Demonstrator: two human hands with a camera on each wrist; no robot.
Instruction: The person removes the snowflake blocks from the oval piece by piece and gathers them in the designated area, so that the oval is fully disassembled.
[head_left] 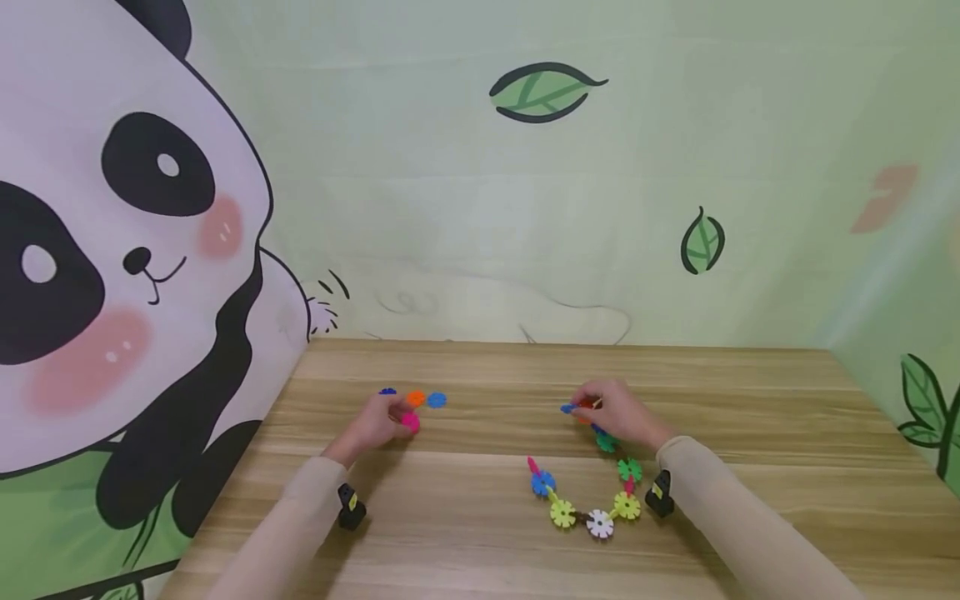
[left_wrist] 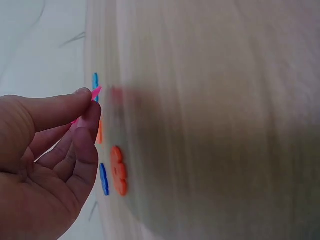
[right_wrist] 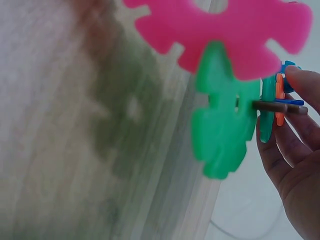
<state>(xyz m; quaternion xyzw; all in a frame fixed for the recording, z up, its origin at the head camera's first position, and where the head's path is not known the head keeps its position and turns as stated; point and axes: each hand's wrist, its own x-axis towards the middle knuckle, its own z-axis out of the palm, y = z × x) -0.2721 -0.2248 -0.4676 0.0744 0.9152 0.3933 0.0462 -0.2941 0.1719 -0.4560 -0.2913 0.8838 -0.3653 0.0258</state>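
Between thumb and fingertips, my left hand (head_left: 378, 423) pinches a pink notched plastic disc (head_left: 410, 422), seen edge-on (left_wrist: 96, 92) in the left wrist view. My right hand (head_left: 617, 412) grips one end of a curved chain of interlocked flower-shaped discs (head_left: 600, 523). At that end a blue disc (head_left: 567, 409) shows beside the fingertips. An orange disc (right_wrist: 280, 100) and a green disc (right_wrist: 227, 120) follow it in the right wrist view, with a large pink disc (right_wrist: 225, 30) close to the camera. The chain's other end, a pink disc (head_left: 532, 465), points away from me.
Just beyond the left hand lie a loose dark blue disc (head_left: 387, 391), an orange disc (head_left: 416, 398) and a light blue disc (head_left: 437, 400). A red-orange disc (left_wrist: 119, 171) lies nearer that hand. The wooden table (head_left: 480, 367) ends at a printed wall cloth (head_left: 450, 208).
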